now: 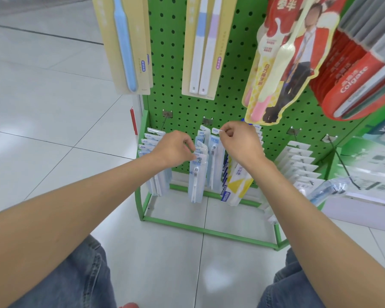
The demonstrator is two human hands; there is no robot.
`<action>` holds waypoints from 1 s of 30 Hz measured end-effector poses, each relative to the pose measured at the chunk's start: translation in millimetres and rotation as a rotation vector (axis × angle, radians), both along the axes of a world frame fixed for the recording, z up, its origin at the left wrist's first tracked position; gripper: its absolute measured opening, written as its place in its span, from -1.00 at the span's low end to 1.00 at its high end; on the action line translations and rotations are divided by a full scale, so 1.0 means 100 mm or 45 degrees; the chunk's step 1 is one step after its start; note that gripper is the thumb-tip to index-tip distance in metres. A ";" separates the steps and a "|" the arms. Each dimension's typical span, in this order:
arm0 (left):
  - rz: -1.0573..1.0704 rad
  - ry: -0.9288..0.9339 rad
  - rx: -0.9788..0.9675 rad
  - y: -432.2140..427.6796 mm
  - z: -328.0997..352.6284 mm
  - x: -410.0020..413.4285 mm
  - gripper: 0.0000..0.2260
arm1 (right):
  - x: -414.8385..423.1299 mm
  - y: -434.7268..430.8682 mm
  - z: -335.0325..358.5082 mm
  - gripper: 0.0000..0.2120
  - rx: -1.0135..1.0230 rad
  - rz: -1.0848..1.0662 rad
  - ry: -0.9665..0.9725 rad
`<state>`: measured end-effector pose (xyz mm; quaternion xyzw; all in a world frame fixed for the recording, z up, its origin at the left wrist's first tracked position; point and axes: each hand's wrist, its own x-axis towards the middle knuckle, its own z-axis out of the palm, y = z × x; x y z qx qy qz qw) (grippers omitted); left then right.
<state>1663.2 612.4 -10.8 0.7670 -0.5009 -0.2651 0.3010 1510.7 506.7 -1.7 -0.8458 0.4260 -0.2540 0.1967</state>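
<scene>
A green pegboard rack point(233, 70) stands in front of me with toothbrush packs on hooks along its lowest row. My left hand point(176, 150) pinches the top of the front pack in the hanging blue-white row point(197, 174). My right hand point(238, 141) pinches the top edge of another blue-white toothbrush pack point(215, 156) and holds it upright just right of that row, in front of the board. A yellow-and-white pack point(238, 185) hangs below my right wrist.
More packs hang at the left point(151, 143) and right point(298, 161) of the bottom row. Large toothbrush cards point(129, 41) and red Colgate packs point(351, 81) hang above. The rack's green base frame point(209, 230) sits on a white tiled floor. My knees in jeans are below.
</scene>
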 end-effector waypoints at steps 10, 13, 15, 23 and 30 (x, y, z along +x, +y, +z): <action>-0.032 0.027 0.018 -0.09 0.03 0.06 -0.85 | 0.19 -0.17 -0.03 -0.80 0.077 0.091 0.315; -0.037 0.053 0.049 -0.09 0.02 0.05 -0.84 | 0.22 -0.18 -0.06 -0.84 0.084 0.136 0.274; -0.033 0.074 0.062 -0.08 0.02 0.04 -0.85 | 0.25 -0.17 -0.09 -0.89 0.102 0.177 0.203; -0.021 0.106 0.085 -0.09 0.02 0.02 -0.87 | 0.35 -0.20 -0.08 -0.87 0.117 0.245 0.215; -0.040 0.105 0.063 -0.11 -0.02 0.03 -0.90 | 0.35 -0.42 -0.13 -0.75 0.068 0.258 0.185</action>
